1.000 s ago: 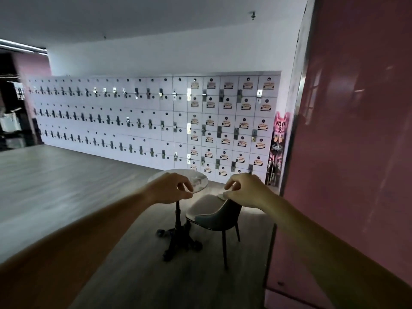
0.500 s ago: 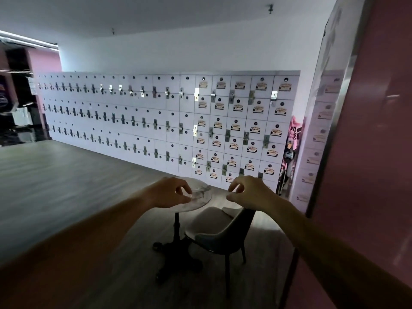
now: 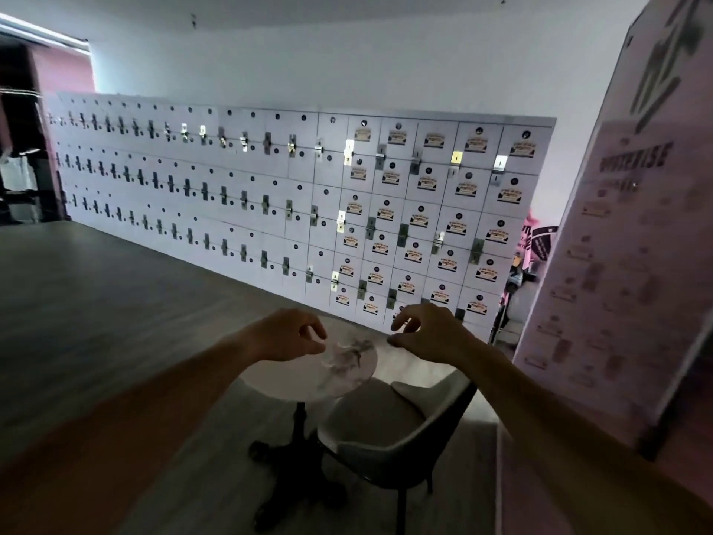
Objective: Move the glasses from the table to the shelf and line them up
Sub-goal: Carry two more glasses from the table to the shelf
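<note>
Both my arms reach forward at chest height. My left hand [image 3: 285, 335] and my right hand [image 3: 428, 334] hang side by side with fingers loosely curled and apart, and nothing shows in either. Beyond and below them stands a small round marble-topped table [image 3: 277, 380] on a dark pedestal. The room is dim, and I can make out no glasses on the table top. No shelf is in view.
A grey shell chair [image 3: 386, 426] is tucked against the table's right side. A long wall of white lockers [image 3: 270, 195] runs across the back. A pink panel with a printed poster [image 3: 602, 264] stands close on my right. Wooden floor spreads out to the left.
The view has swung right and closer to the table and lockers. Both hands have stayed out in front, and their fingers have loosened from a tighter curl.
</note>
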